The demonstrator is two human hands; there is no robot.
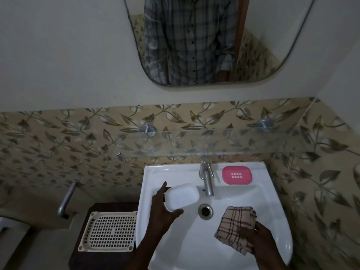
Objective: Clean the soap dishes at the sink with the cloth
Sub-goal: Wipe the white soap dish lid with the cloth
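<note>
Checked cloth [236, 223]: beige with dark lines, bunched in the right hand [251, 235], low right over the basin; nearest thing to camera.
Right hand: closed around the cloth, fingers wrapped on its lower edge; cloth is well apart from both dishes.
Left hand [163, 206]: spread wide, thumb under and fingers along the left end of the white soap dish [182, 195]; grip looks loose, fingertip only.
White soap dish: tilted over the left slope of the sink [276, 201], just left of the drain [205, 210], not resting flat as far as I can tell.
Risk 1: glossy dish on a thin pinch; if wet or soapy it can slip and knock into the bowl.
Risk 2: wiping one-handed with that hold may twist the dish out of the fingers; likely needs a firmer clasp first.
Tap [207, 179]: spout hangs just right of the dish; lifting the dish up could bump it.
Pink soap dish [237, 175]: flat on the back ledge, right of the tap, untouched, not yet wiped, I judge.
Risk 3: reaching for it with the cloth may shove it off the narrow ledge into the bowl.
Cream mesh tray [108, 230]: on a dark stand left of the sink, out of the way.
</note>
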